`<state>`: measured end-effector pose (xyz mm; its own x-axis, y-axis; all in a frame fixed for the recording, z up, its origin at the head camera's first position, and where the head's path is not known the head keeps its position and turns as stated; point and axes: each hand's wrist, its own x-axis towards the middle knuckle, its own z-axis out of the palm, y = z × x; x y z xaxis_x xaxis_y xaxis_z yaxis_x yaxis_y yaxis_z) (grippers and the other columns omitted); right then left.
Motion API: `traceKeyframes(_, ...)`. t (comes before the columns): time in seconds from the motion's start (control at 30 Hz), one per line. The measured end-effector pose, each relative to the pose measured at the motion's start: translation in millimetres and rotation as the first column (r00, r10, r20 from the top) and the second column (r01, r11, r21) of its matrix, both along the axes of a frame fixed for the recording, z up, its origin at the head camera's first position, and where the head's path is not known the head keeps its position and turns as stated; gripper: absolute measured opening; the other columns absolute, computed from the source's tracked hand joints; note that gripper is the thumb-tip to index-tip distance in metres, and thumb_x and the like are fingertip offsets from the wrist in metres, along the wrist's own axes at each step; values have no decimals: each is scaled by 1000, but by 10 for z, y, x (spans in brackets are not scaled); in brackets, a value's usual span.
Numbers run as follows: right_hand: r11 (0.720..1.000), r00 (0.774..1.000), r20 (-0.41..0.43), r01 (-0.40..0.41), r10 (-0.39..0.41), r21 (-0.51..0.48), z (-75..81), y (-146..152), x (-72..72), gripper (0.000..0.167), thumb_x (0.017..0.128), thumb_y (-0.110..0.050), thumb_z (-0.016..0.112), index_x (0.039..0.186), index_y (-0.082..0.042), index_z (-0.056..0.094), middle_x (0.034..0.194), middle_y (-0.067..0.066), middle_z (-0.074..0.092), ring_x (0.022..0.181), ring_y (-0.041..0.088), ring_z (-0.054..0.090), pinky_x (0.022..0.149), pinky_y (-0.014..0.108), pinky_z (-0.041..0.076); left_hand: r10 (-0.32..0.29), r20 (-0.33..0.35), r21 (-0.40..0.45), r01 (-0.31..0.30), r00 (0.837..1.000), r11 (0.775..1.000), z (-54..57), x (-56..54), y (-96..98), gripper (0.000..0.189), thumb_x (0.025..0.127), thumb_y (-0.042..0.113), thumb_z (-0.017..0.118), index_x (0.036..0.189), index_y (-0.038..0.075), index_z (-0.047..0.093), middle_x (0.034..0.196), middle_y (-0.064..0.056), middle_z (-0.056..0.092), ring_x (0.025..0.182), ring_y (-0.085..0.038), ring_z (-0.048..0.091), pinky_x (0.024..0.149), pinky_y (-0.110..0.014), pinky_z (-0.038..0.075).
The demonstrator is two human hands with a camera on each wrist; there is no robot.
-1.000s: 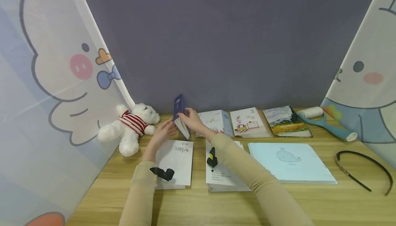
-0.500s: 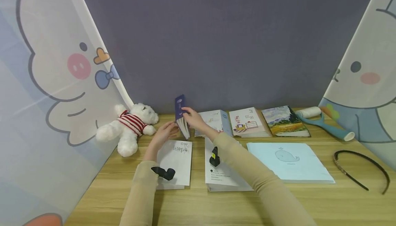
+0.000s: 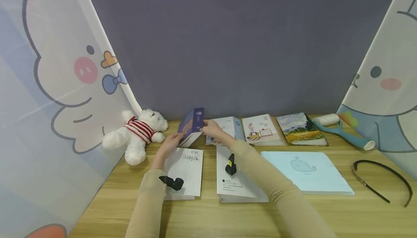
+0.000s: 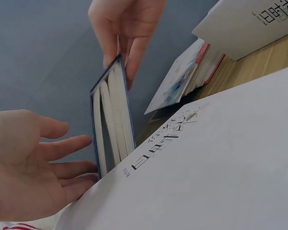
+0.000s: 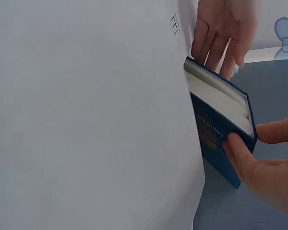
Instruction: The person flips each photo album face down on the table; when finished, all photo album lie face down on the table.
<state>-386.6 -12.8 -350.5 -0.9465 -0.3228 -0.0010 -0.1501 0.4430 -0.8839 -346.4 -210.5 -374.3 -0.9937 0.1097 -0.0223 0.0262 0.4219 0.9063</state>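
Observation:
A dark blue photo album (image 3: 197, 120) is tilted up at the back of the table, left of centre. My right hand (image 3: 213, 129) pinches its right side, thumb on one cover and fingers on the other, as the right wrist view shows at the album's corner (image 5: 212, 153). On the album's left side is my left hand (image 3: 171, 143), its fingers fairly straight. In the left wrist view those fingertips reach the cover's edge beside the pale page block (image 4: 114, 115); whether they press on it I cannot tell. A white book (image 3: 184, 172) with dark lettering lies just in front.
Left of the hands lies a white teddy bear (image 3: 138, 131) in a striped sweater. Rightward are a second white book (image 3: 239, 180), several picture-covered books such as one with furniture (image 3: 263, 131), a pale blue whale book (image 3: 299, 172), a lint roller (image 3: 345, 133) and a headband (image 3: 365, 183).
The album has turned from a narrow edge-on stance to show its covers, leaning lower. My right hand has shifted slightly right with it; my left hand stays at its left side.

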Motion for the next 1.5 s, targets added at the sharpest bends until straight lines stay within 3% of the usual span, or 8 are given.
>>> traceKeyframes(0.23, 999, 998, 54, -17, 15, 42, -66, 52, -110, 58, 89, -8, 60, 139, 9, 36, 137, 21, 48, 89, 20, 67, 78, 29, 54, 1, -7, -89, -2, 1000, 996, 17, 13, -6, 45, 101, 26, 41, 134, -5, 48, 142, -22, 42, 136, -36, 32, 113, -48, 26)
traceKeyframes(0.37, 994, 995, 101, -7, -4, 105, -74, 38, -125, 48, 89, -8, 62, 133, 6, 47, 123, 17, 61, 86, 20, 69, 49, 27, 37, 12, -15, -158, -14, 1000, 987, 22, 27, 11, 47, 100, 28, 42, 132, -5, 49, 140, -23, 44, 134, -39, 34, 111, -51, 28)
traceKeyframes(0.5, 993, 993, 113, 13, -27, 119, -69, 28, -97, 47, 91, -7, 59, 134, 5, 46, 122, 18, 62, 91, 25, 68, 44, 26, 28, 19, -21, -197, -23, 1000, 980, 10, 32, 19, 47, 100, 29, 42, 131, -6, 51, 138, -24, 46, 132, -40, 37, 109, -52, 30)
traceKeyframes(0.73, 991, 995, 101, -2, -12, 137, -69, 69, -91, 47, 92, -8, 58, 136, 3, 46, 122, 17, 62, 62, 13, 53, 56, 30, 37, 35, -33, -240, -42, 999, 970, -26, 16, 8, 46, 99, 30, 44, 125, -6, 56, 133, -24, 51, 125, -38, 45, 105, -50, 36)
traceKeyframes(0.83, 992, 990, 129, -65, 51, 110, -56, 70, -77, 46, 94, -17, 56, 136, 1, 47, 125, 16, 60, 81, 15, 62, 80, 35, 50, 24, -20, -277, -29, 1000, 960, -31, 12, 12, 47, 99, 31, 43, 128, -4, 54, 135, -24, 50, 127, -39, 43, 106, -51, 35)
traceKeyframes(0.93, 983, 979, 140, -162, 149, 89, -30, 47, -47, 51, 96, -26, 50, 140, 0, 41, 136, 16, 52, 117, 27, 57, 103, 45, 41, -14, -10, -319, 11, 1000, 948, -41, -4, 29, 48, 100, 32, 41, 132, -3, 51, 137, -23, 48, 130, -40, 40, 107, -52, 34)
traceKeyframes(1.23, 924, 946, 205, -297, 251, 239, -27, 19, 30, 53, 98, -29, 46, 145, -6, 36, 148, 13, 37, 134, 33, 37, 110, 47, 32, -41, -19, -370, 31, 999, 929, -45, -18, 48, 45, 101, 27, 39, 133, -2, 50, 137, -23, 48, 131, -40, 39, 106, -53, 34)
traceKeyframes(1.5, 890, 888, 314, -409, 337, 203, -77, 2, 21, 59, 97, -19, 47, 149, -5, 24, 155, 9, 22, 142, 27, 24, 114, 42, 26, -78, -5, -372, 71, 997, 926, -30, -22, 36, 40, 103, 22, 34, 132, 4, 54, 138, -18, 49, 132, -37, 39, 107, -52, 34)
